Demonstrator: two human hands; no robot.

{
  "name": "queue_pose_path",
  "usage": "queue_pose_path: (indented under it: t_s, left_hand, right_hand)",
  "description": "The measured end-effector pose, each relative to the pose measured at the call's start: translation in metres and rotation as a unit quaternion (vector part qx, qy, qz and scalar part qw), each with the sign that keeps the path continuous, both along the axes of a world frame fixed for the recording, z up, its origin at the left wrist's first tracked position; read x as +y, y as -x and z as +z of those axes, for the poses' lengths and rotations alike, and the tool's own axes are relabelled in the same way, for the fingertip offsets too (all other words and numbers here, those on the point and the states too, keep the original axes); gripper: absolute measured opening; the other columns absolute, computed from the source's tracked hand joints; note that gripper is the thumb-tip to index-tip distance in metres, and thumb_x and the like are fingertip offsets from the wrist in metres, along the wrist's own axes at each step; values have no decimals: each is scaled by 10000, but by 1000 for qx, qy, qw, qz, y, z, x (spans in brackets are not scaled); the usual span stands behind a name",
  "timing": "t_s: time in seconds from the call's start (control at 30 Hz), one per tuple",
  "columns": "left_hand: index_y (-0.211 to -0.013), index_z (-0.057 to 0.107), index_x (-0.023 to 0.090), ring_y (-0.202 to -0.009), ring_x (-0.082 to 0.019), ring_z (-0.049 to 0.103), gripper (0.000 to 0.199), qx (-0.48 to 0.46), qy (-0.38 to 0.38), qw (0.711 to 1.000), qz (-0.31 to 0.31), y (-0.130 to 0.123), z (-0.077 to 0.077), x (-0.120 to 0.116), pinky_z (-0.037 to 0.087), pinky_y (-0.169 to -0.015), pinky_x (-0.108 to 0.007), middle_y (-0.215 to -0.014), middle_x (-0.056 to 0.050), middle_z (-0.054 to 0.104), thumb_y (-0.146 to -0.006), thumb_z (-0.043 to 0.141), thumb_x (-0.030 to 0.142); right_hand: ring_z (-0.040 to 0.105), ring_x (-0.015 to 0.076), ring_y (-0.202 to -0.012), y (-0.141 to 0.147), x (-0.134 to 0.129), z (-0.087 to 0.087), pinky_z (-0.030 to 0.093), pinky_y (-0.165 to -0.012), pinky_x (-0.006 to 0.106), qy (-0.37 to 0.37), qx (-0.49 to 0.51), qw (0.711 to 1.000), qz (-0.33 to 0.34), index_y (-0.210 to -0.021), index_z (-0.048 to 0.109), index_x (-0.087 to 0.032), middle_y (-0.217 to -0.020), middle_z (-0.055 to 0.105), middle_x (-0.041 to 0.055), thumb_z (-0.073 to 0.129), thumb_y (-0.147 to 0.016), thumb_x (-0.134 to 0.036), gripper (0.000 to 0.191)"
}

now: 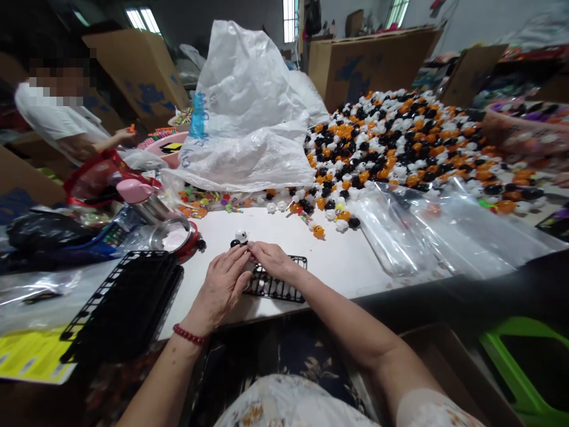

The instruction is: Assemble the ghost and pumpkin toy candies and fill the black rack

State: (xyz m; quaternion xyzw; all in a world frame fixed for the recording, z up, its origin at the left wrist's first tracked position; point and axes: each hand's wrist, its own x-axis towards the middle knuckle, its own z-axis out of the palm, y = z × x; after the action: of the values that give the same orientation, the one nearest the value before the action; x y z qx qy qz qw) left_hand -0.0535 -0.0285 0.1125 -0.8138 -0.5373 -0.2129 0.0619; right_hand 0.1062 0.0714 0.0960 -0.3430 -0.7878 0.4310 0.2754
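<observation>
Above the white tabletop (pixel 338 267), hands (pixel 224 281) are held tip-to-tip, grip unclear, over a probably light, stiff, rim-graspable tray (pixel 305 279).

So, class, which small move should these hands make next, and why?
Perhaps the left hand could take the white ball with dark markings: it sits just ahead of that hand, and pale pieces show in the black grid tray, partly beneath the right hand.

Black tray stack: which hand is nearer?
Left. The left hand is to the right of the black tray stack, apart from it; the right hand is farther right, beyond the left hand.
</observation>
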Motion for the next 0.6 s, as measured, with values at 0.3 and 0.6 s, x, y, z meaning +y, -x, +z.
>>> queue_pose_path:
  t_s: [0.3,0.6]
  left_hand:
    - [-1343,518,197,-1371,-245,430,393,7,-1,1000,20,-1,-4,1,363,-1103,-460,-1416,-102,545,-987,413,329]
    - [-1341,524,180,-1375,-247,429,404,9,-3,1000,26,-2,-5,0,361,-1098,-461,-1431,-114,530,-993,396,340]
  right_hand:
    - [519,295,-1061,-104,85,-30,397,-901,381,-181,-339,888,-253,-1127,658,-133,-1115,611,187,415,-972,-207,298]
    - [583,226,-974,-110,67,-52,443,-840,298,-194,-338,901,-193,-1312,534,-183,-1174,572,133,454,-935,-179,386]
